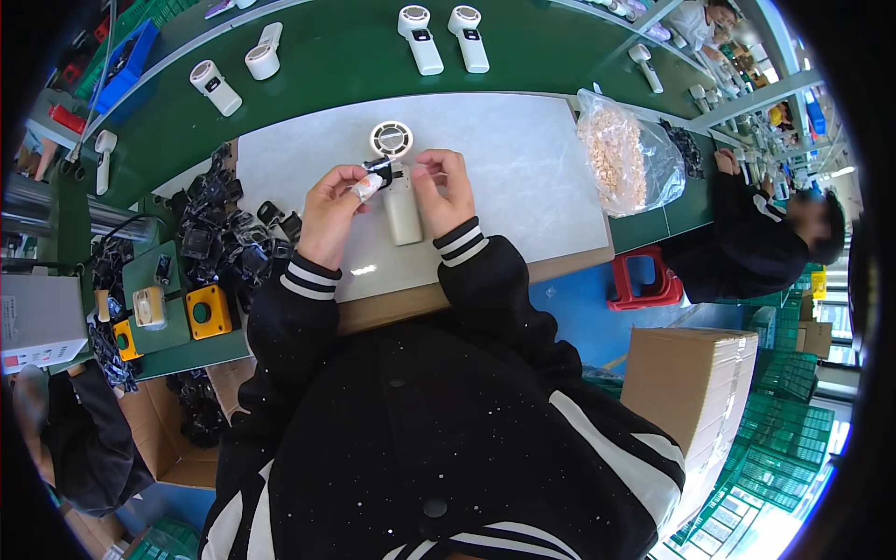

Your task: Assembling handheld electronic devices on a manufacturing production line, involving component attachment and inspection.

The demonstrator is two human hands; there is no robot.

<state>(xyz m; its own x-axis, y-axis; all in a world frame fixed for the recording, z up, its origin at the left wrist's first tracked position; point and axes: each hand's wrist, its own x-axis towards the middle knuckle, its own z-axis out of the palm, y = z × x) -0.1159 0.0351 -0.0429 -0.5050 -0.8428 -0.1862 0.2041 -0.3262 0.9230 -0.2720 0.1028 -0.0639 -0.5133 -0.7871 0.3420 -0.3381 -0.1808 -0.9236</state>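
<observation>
Red stool [666, 282], cardboard box [686, 378] (at right), blue bin [136, 73]

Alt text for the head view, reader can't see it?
A person's left hand and right hand are at the neck of a pale, round-headed device on a light board. Black parts are heaped at left; a clear bag of beige pieces lies at right.
</observation>
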